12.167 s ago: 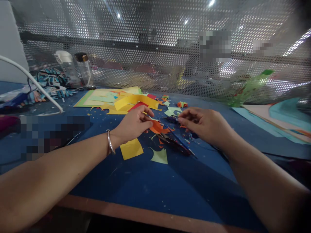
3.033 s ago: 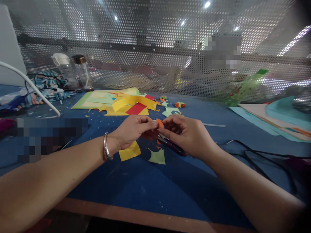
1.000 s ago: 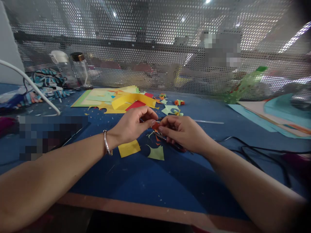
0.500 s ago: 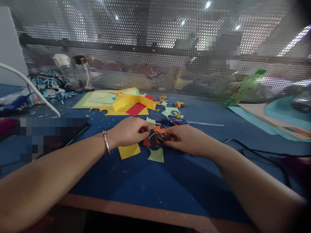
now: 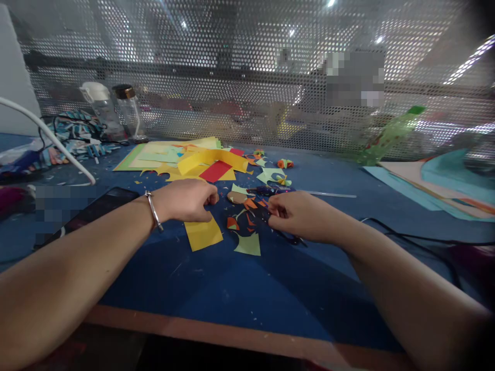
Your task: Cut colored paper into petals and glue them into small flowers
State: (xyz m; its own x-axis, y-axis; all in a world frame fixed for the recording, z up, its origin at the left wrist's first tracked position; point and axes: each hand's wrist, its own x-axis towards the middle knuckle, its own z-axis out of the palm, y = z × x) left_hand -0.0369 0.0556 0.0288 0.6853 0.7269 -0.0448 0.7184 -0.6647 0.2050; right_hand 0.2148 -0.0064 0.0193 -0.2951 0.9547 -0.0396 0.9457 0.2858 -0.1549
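My left hand [image 5: 185, 201] rests on the blue table [image 5: 240, 293] as a closed fist, its heel on a yellow paper piece [image 5: 203, 233]; whatever the fingers hold is hidden. My right hand [image 5: 297, 221] lies a little to the right, fingers curled over the dark handles of the scissors [image 5: 293, 239]. Between the hands are orange scraps [image 5: 232, 223], a brownish round piece [image 5: 236, 197] and a pale green offcut [image 5: 249, 245]. A dark blue tool [image 5: 266, 190] lies just beyond.
A stack of coloured paper [image 5: 170, 154] lies behind the hands. At the left are a phone [image 5: 93, 211], two bottles [image 5: 129, 108] and a white cable [image 5: 50, 136]. At the right are a black cable [image 5: 406, 237], paper sheets [image 5: 444, 185] and a green bottle [image 5: 390, 134]. A perforated metal wall stands behind.
Both hands held an orange piece up between them, then dropped to the table. My left hand has slid left onto the yellow piece; my right hand has settled on the scissors.
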